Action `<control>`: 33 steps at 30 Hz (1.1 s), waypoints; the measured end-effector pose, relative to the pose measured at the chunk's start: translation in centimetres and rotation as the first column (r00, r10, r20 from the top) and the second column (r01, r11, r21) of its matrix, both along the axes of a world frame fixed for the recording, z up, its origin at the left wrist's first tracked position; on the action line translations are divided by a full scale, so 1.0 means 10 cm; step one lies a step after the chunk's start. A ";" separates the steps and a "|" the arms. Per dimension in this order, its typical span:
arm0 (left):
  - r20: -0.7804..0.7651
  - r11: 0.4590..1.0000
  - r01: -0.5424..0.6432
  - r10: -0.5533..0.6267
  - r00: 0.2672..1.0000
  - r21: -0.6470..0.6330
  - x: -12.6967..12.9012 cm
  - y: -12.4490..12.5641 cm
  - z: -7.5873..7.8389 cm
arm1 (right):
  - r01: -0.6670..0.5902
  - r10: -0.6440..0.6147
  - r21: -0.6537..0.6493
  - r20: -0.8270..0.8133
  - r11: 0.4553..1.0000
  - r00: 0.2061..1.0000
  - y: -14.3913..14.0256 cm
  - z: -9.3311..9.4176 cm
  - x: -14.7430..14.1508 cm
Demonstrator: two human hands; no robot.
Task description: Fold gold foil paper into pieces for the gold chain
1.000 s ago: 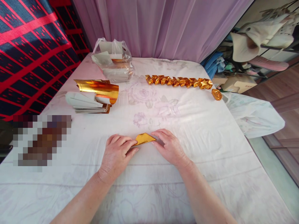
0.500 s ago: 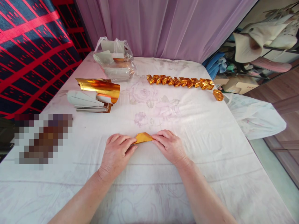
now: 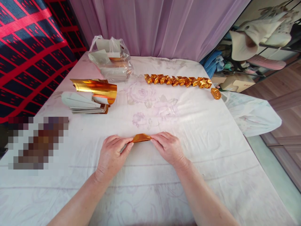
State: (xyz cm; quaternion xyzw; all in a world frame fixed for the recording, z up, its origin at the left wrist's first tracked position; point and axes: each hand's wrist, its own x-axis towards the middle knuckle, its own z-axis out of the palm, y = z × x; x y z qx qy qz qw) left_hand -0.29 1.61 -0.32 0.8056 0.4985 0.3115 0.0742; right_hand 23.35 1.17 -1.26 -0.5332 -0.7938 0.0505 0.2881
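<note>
Flatter now than a second ago, the folded gold foil paper (image 3: 141, 137) lies low on the table (image 3: 211, 150) at centre frame, long axis left to right. Left hand (image 3: 112, 154) and right hand (image 3: 167, 147) each pinch one end, equally near.
</note>
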 end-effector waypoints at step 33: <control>0.069 0.987 -0.122 0.130 0.989 -0.107 0.02 -0.01 0.01 | 0.083 -0.060 0.096 -0.219 0.992 0.974 -0.09 0.06 -0.30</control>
